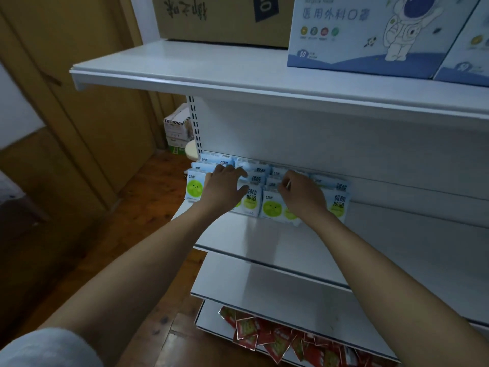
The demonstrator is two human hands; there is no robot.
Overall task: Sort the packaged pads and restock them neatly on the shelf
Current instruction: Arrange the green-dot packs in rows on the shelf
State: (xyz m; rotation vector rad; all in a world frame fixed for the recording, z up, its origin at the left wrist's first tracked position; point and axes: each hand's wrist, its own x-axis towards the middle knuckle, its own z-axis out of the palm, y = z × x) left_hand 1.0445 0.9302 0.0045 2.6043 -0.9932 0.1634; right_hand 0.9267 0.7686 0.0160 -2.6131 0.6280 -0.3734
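Fingers [232, 172] of the left hand [221, 188] lie spread on the pad packs [254, 200]; the right hand [301, 193] pinches 1 pack top on the shelf [264, 242].

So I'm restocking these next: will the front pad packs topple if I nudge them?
Probably. The front pad packs stand on their narrow bottom edges, leaning back on the rows behind, so a push could tip them. They look like soft, glossy plastic wrappers, likely light and a bit slippery. The left hand and right hand both rest on them.
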